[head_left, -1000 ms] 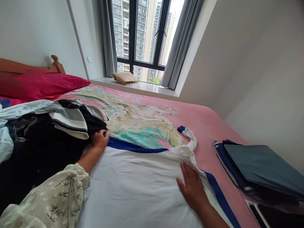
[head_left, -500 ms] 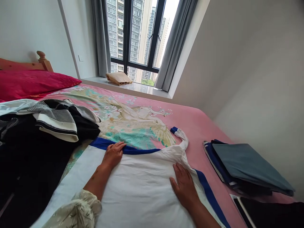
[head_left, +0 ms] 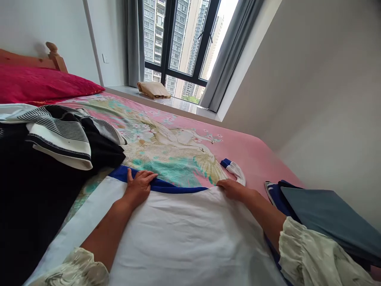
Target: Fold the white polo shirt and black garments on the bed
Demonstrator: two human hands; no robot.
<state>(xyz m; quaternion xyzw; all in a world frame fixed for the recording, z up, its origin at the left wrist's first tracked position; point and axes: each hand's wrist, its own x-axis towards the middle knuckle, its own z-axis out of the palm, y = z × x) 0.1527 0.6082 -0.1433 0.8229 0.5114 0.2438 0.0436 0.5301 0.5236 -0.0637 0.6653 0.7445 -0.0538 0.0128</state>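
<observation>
Head view: right hand [head_left: 232, 189] has moved up from mid-garment to the far edge, fingers curled, gripping the white cloth. Left hand [head_left: 139, 187] rests open on the blue trim [head_left: 175, 187]. White garment [head_left: 184, 234] lies spread on the pink bedsheet [head_left: 262, 163], right of the black clothing pile [head_left: 35, 206]. Blue-tipped white strip [head_left: 235, 171] now looks separated from the gathered edge.

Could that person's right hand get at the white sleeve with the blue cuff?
Probably yes: the right hand sits just below the sleeve, with only the pink bedsheet between them and nothing in the way.
</observation>
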